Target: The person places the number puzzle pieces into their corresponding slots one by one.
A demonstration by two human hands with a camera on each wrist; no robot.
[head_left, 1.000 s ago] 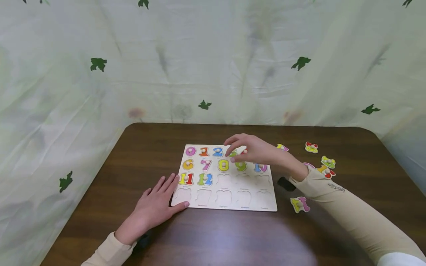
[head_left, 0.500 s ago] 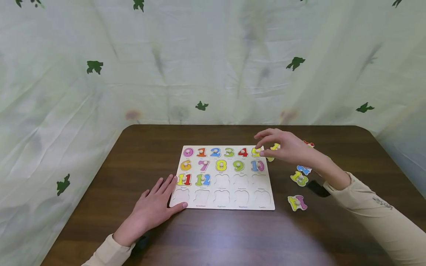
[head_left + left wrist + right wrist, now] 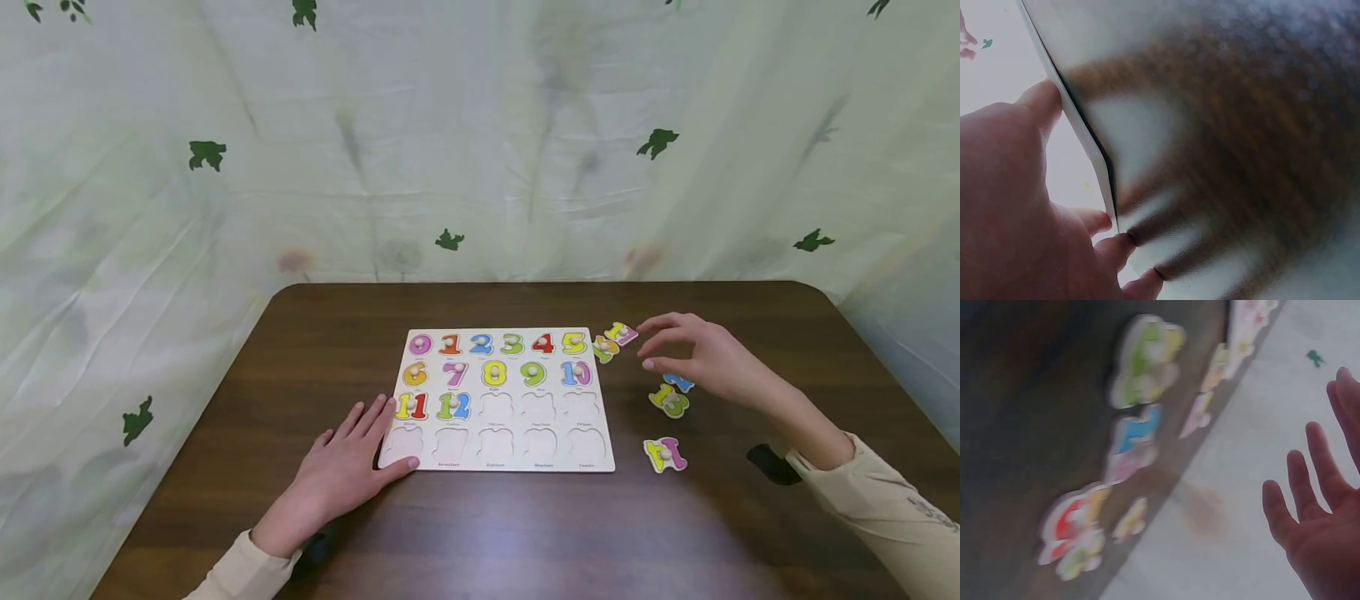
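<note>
A number puzzle board (image 3: 517, 457) lies on the table, with knobbed numbers 0 to 12 in its upper recesses and bare outlines below. My left hand (image 3: 341, 471) rests with spread fingers on the board's left edge; its fingertips (image 3: 1116, 247) show at that edge in the left wrist view. Nothing is held by my right hand (image 3: 708, 358), which hovers above loose pieces right of the board, fingers loosely bent. Below it lie a yellow-green 13 piece (image 3: 670, 402) and a blue-and-pink piece (image 3: 1132, 447), partly hidden by the hand in the head view.
A yellow-and-purple number piece (image 3: 665, 455) lies nearer the front. Two more pieces, one yellow-and-pink (image 3: 621, 333), lie by the board's top right corner. The right wrist view shows a red-and-orange piece (image 3: 1069, 522) among others. A pale curtain (image 3: 480, 150) hangs behind the table (image 3: 525, 533).
My right hand has moved right, from over the board's top row to above the loose pieces. My left hand keeps its place on the board's edge. The head view has shifted slightly.
</note>
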